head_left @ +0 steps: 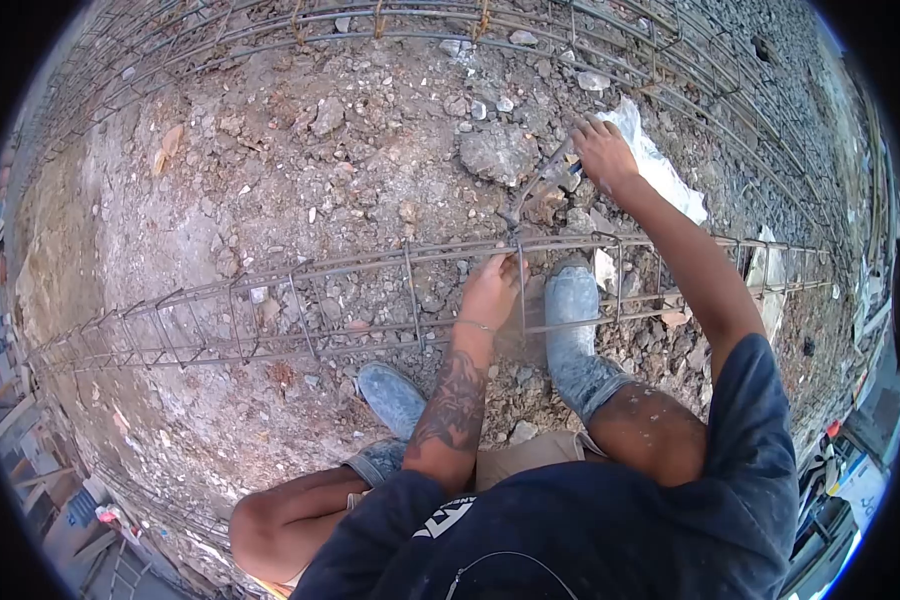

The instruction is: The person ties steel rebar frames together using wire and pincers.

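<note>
While the person crouches over rubble-strewn ground, the left hand (490, 290) is clenched around a top bar of the rebar cage (300, 295), a long, rusty-grey lattice of thin longitudinal bars and square stirrups lying across the dirt in front of the boots (573, 320). The right hand (602, 150) grasps the handle of a tying hook (540, 185), whose tip meets the cage just above the left hand. White lettering on the dark shirt (570, 540) is too cut off to read.
</note>
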Action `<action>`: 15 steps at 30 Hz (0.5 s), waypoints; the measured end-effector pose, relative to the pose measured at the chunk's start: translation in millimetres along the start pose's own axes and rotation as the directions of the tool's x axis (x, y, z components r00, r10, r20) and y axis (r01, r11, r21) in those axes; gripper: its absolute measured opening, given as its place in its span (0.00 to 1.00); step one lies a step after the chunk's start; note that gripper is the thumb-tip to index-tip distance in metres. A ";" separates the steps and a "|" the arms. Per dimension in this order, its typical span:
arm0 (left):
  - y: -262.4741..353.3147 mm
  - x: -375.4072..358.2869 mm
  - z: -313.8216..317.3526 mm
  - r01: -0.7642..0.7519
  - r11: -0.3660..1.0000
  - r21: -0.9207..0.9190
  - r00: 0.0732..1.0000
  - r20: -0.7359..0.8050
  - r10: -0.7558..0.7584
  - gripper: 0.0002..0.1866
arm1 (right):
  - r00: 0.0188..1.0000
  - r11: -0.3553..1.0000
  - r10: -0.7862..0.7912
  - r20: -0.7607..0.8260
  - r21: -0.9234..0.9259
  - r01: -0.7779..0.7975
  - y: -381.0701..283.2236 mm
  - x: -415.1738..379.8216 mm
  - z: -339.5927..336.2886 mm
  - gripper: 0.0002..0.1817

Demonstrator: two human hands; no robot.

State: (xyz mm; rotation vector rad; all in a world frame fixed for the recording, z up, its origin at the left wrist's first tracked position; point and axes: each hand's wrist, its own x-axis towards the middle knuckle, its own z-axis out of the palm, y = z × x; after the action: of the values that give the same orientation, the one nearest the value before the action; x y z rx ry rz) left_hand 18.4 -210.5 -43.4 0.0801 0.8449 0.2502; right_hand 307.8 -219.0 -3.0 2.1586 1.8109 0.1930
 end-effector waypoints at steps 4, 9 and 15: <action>3.7 -4.3 8.0 0.011 0.984 -0.179 0.975 0.219 0.029 0.15 | 0.693 0.956 0.191 0.696 0.027 -0.291 -3.8 8.3 -42.9 0.16; 1.8 -16.7 22.3 -0.103 0.994 -0.037 0.988 0.115 0.106 0.16 | 0.995 0.922 0.035 0.089 0.382 -0.066 -36.8 -34.7 -58.2 0.13; -6.5 -20.9 28.8 -0.173 0.985 -0.009 0.985 -0.018 0.173 0.06 | 0.955 0.641 -0.241 0.172 0.767 0.024 -99.4 -53.5 -69.0 0.15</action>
State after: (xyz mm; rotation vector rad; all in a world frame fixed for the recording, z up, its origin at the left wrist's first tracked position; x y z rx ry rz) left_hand 27.9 -221.2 -10.1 0.1426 0.8543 0.4193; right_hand 183.9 -246.0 34.9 2.3423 2.0980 -1.0427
